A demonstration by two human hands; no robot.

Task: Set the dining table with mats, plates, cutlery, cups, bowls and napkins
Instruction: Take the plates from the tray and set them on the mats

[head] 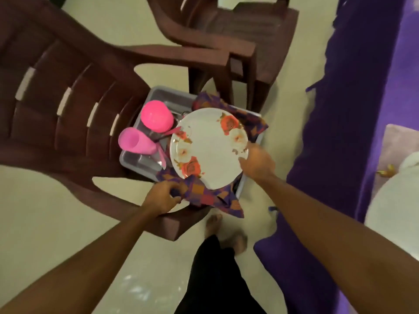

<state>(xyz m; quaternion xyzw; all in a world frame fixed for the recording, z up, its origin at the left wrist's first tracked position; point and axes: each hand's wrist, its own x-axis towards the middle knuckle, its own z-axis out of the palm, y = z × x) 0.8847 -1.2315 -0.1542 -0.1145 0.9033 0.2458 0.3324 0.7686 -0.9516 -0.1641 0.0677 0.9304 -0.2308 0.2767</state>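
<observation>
White rose-printed plate (209, 148) atop purple patterned cloth (204, 196) in a grey tray (158, 96) on a brown chair (68, 91), right hand (257, 163) pinching the plate's rim, left hand (163, 197) clutching the cloth's corner, pink cups (155, 118) (two, one lying down) just beside the plate

Left hand (162, 196) clenched, right hand (257, 163) pinching

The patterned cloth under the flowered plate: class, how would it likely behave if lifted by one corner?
The patterned cloth would probably hang limp: it already folds and drapes over the tray edge. It looks light, bunched in the left hand. Pulling it may drag or tip the plate lying on it, which the right hand touches at the rim.
</observation>
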